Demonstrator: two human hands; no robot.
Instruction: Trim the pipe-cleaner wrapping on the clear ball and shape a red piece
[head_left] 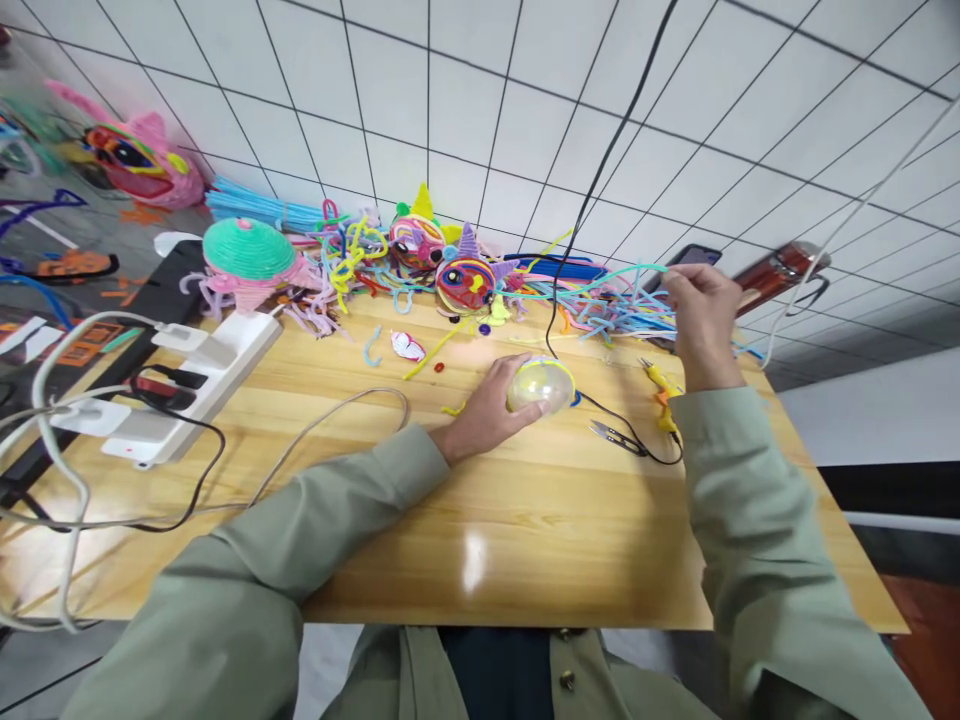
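My left hand (491, 408) is wrapped round a clear, rounded plastic shell (541, 388) near the middle of the wooden table. A yellow strip runs along the shell's upper rim. Raised at the right, my right hand (703, 312) pinches the end of a green pipe cleaner (619, 272), which stretches left toward the colourful figures at the back. Just right of the shell lie small thread snips (619, 438). A yellow glue gun (661, 395) rests below and left of my right hand.
Pipe cleaners (622, 312) and figures (466, 282) line the back of the table (480, 540). A green-topped figure (250, 250) and a white power strip (196, 385) with cables stand left. A brown flask (784, 275) is at the back right. A black cord hangs behind the shell.
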